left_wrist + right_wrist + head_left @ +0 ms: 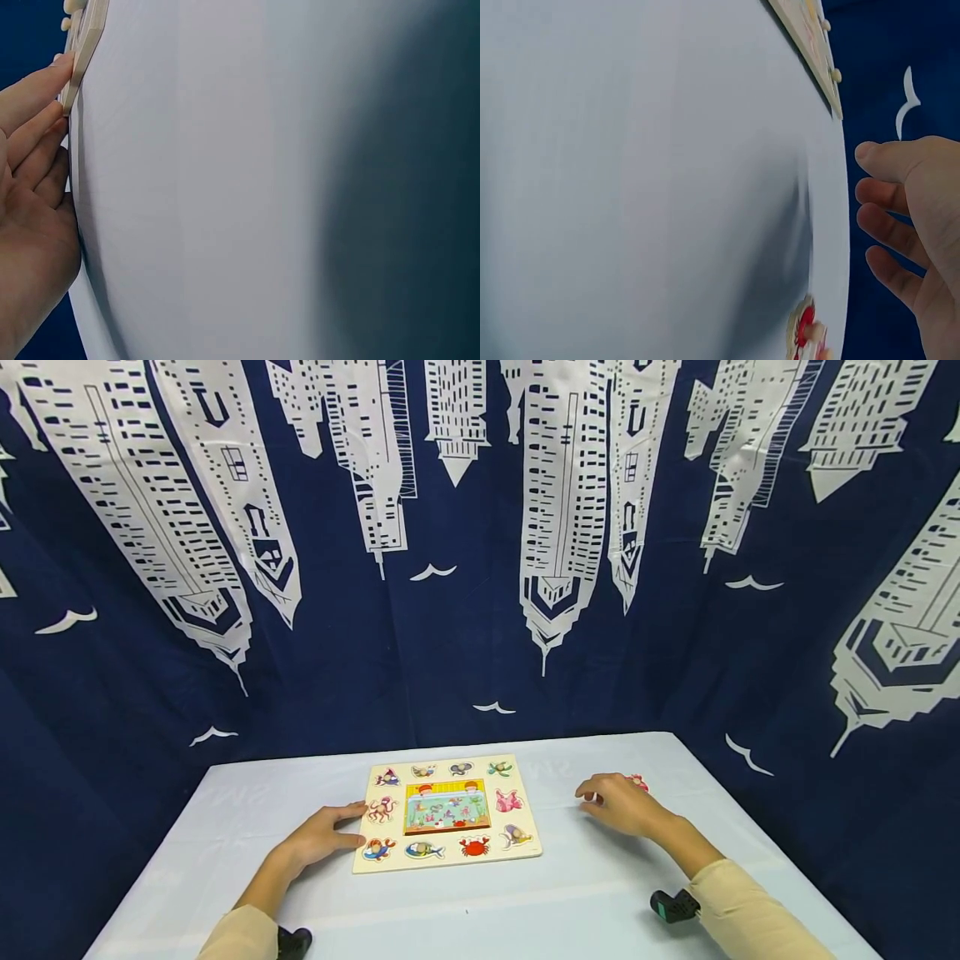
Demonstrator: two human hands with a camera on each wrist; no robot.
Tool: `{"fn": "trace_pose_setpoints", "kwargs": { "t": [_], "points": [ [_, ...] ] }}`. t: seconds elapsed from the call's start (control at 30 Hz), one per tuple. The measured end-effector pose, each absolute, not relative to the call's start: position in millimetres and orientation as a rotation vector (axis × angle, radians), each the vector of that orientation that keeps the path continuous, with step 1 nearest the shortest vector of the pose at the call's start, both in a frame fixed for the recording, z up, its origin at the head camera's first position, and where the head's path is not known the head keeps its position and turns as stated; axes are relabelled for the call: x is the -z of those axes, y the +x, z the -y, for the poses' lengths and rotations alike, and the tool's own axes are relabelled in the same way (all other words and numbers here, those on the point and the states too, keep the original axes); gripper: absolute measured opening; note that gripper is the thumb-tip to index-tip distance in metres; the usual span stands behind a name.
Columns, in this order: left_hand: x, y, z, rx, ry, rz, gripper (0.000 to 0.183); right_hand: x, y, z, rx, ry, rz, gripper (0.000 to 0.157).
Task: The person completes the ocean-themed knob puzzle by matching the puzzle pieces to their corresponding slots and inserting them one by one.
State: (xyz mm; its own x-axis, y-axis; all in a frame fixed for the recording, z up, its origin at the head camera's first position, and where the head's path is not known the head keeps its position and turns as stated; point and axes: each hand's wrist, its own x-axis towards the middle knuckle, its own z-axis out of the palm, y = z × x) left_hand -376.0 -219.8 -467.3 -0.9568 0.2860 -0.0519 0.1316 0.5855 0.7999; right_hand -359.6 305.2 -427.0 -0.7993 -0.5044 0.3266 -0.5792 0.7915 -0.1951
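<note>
A pale wooden puzzle board [457,771] with sea animal pictures lies on the table, an aquarium scene at its middle. My left hand [318,837] rests beside the board's left edge. Its thumb and fingertips touch that edge, as the left wrist view also shows. To the right of the board my right hand [618,803] hovers over the table with loosely bent fingers and nothing between them. Just behind it lies a red puzzle piece [637,782], partly hidden by the hand. The right wrist view shows this piece [804,330] with small wooden knobs.
Several animal shapes on the board carry round knobs; the red crab [474,846] and the pink shape [509,800] show no clear knob. White cloth covers the table [465,910]. A dark blue curtain [450,652] with white buildings hangs behind and at the sides.
</note>
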Motion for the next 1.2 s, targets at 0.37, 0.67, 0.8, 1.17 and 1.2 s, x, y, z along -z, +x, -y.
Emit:
{"fn": "trace_pose_setpoints", "kwargs": {
  "t": [0.37,0.67,0.8,1.17,1.2],
  "points": [
    [468.9,-376.6,220.5,-1.316,0.341,-2.628,0.065,433.3,-359.1,-337.7,-0.44,0.69,2.746,0.013],
    [471.7,-378.0,222.4,-1.318,0.321,-2.63,0.064,441.0,-358.2,-360.6,-0.472,0.591,2.787,0.01],
    [471.6,-376.8,222.8,-1.313,0.309,-2.623,0.065,447.2,-354.7,-369.2,-0.502,0.564,2.81,0.007],
    [468.4,-376.2,223.2,-1.321,0.331,-2.619,0.064,461.5,-356.4,-374.0,-0.509,0.505,2.757,0.009],
    [468.4,-376.3,223.3,-1.324,0.327,-2.618,0.064,462.0,-356.6,-373.6,-0.512,0.501,2.749,0.009]
  ]
}}
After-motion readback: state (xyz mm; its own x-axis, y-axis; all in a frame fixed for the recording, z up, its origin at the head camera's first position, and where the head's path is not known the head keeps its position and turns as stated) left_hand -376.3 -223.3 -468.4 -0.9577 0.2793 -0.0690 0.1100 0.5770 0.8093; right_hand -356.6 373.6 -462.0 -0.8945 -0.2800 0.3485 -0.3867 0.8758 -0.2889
